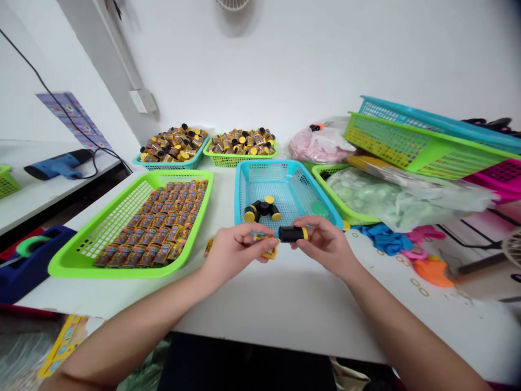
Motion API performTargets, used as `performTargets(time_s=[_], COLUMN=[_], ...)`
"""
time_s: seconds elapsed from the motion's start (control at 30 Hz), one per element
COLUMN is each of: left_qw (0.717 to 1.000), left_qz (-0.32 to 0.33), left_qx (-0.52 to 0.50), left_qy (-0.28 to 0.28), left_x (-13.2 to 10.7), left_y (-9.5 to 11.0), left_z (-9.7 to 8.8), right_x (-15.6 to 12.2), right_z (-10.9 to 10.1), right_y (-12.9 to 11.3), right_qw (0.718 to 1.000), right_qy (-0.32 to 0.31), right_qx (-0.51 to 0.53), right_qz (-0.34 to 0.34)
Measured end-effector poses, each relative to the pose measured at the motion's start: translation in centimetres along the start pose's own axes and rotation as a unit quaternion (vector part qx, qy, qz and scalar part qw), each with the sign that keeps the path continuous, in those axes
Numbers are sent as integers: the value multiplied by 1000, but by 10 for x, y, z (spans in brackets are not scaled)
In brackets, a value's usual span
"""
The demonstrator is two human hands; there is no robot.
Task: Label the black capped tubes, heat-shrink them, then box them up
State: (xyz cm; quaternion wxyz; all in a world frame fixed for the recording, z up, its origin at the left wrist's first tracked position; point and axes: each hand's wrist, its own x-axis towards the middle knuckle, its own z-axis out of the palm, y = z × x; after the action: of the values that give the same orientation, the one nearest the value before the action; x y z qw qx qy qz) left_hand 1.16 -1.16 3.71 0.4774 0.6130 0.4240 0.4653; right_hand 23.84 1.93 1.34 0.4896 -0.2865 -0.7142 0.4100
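Your right grip (325, 244) is closed on a black yellow-capped tube (292, 234), left grip (234, 250) pinching a printed wrapper (266, 247), over the bench (285, 296) before the blue basket (260, 179).

The tube (292, 234) is looking like smooth, slightly glossy black plastic with a yellow plastic cap. The label (269, 253) is showing shiny printed film. The blue basket (243, 190) and green basket (122, 270) are gleaming as glossy plastic mesh. The counter (285, 293) is looking smooth and matt. The bag (382, 195) is showing thin, crinkled clear plastic.
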Motion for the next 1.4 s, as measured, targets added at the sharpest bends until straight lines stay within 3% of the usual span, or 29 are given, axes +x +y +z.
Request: performTargets(time_s=[0.13,0.23,0.4,0.6,0.87,1.07,1.4], left_qw=[979,960,947,944,958,959,927], left_qz=[-112,-146,-131,-129,-111,-98,-118], left_qx=[-168,-240,-294,-302,-264,-264,-357], left_qy=[4,8,1,-4,21,19,12], left_x=[4,-3,-7,-7,-5,-7,-5], left_y=[-31,-42,-47,-50,-56,-56,-50], left_z=[5,6,9,12,9,7,9], right_x=[-8,-17,-25,-23,-21,-21,-21], right_z=[12,29,43,42,38,32,35], right_y=[0,-1,-3,-7,3,-3,-1], right_qw=[999,998,998,999,999,999,997], right_qy=[23,16,24,19,19,24,-11], right_qx=[19,1,17,43,-24,36,70], right_qz=[-29,-60,-52,-25,40,0,26])
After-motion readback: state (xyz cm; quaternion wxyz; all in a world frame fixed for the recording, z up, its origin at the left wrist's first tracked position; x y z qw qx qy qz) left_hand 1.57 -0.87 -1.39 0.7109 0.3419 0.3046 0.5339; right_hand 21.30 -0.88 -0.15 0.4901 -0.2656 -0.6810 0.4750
